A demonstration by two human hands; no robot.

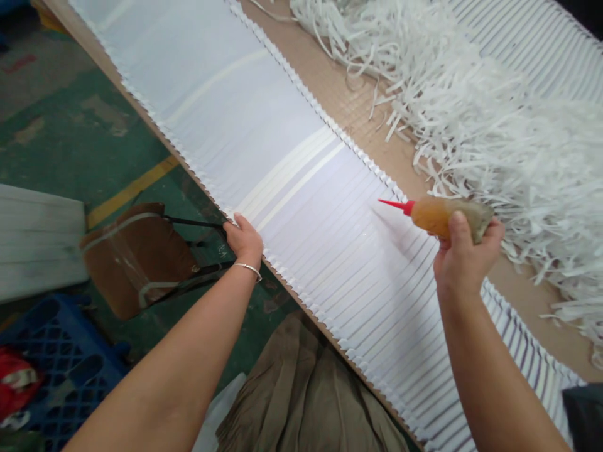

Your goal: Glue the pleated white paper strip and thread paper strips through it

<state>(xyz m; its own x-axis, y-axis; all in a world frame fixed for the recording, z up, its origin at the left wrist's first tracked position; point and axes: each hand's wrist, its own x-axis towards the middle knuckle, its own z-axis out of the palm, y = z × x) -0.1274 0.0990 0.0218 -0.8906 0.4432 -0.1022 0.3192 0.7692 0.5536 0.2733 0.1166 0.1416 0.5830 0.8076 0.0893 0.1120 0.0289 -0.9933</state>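
The right hand (464, 254) is holding a squeeze bottle (428, 215), its fingers closing around the greyish rear end with the thumb pressing on the near side. The bottle's amber body is lying nearly level across those fingers, and its red nozzle (396, 205) is pointing away from them toward the left, over a long white panel (301, 207). A soft shadow is falling on the panel just below the nozzle.

The left hand (244, 238) is resting at the panel's near edge, its thumb lying along the border; the other fingers are partly hiding, so how far they are closing, or whether they are gripping the edge, cannot be told. A thin bracelet (249, 270) is circling that wrist.

Between the two hands, narrow strips are running side by side across the panel; a few brighter ivory strips (282, 169) are stretching from just above the left fingers to the far border. Under the panel, the brown worktop (348, 100) is showing beyond the right fingers, where a tangled heap of white cut strips (532, 144) is spreading. Left of the left fingers, a brown chair (136, 260) is standing on the green floor (94, 119), near a blue plastic pallet (56, 351).
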